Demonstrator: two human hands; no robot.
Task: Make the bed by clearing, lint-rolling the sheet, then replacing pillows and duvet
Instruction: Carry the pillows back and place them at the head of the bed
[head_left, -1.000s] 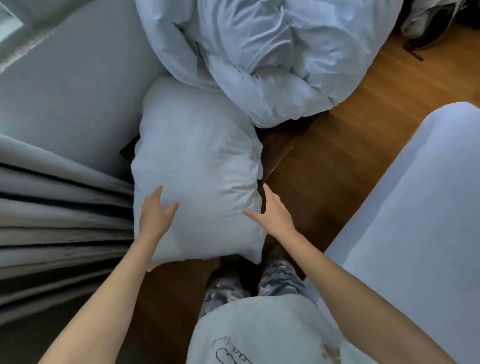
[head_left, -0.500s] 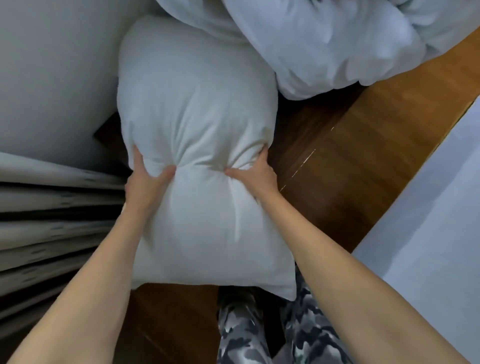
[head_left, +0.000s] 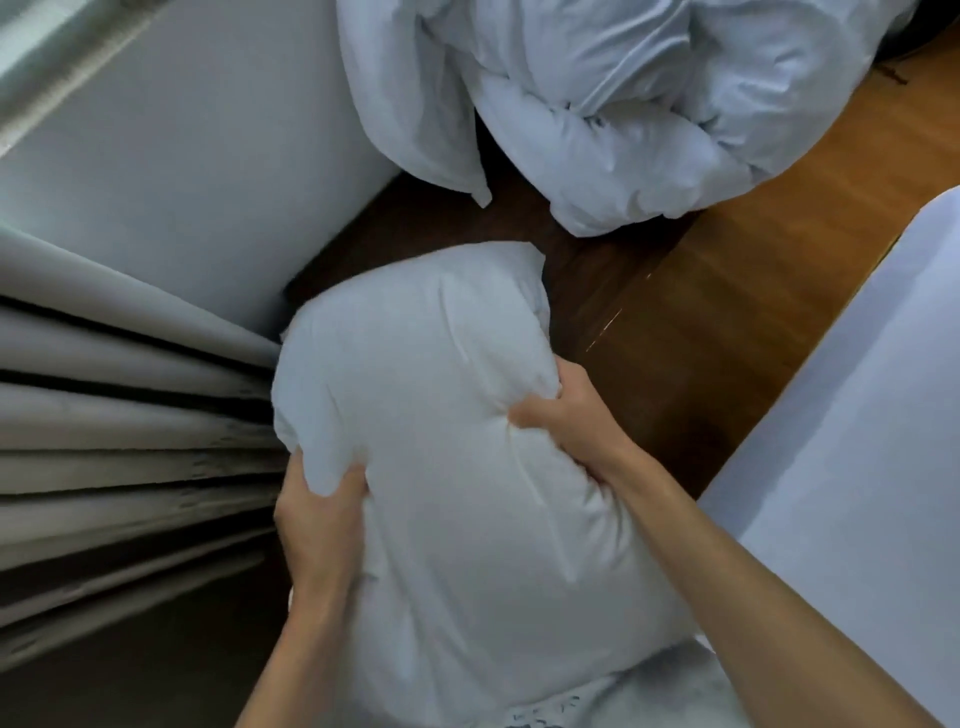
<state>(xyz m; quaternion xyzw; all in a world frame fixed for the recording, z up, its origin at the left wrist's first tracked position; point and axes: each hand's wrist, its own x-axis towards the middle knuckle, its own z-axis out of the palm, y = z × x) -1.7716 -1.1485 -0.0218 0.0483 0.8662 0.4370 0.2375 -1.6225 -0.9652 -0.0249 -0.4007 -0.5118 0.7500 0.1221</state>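
Note:
A plump white pillow (head_left: 447, 467) is held up in front of my body, off the wooden floor. My left hand (head_left: 319, 514) grips its left edge with the thumb pressed into the fabric. My right hand (head_left: 566, 415) grips its right edge, bunching the cloth. The crumpled white duvet (head_left: 623, 93) lies heaped on the floor beyond the pillow. The bed with its bare white sheet (head_left: 857, 441) runs along the right side of the view.
Grey pleated curtains (head_left: 119, 457) hang at the left, against a white wall (head_left: 182, 171). Brown wooden floor (head_left: 701, 322) shows between the wall, the duvet and the bed.
Both hands reached for the pillow on the floor, closed on its two sides and lifted it toward me, away from the duvet.

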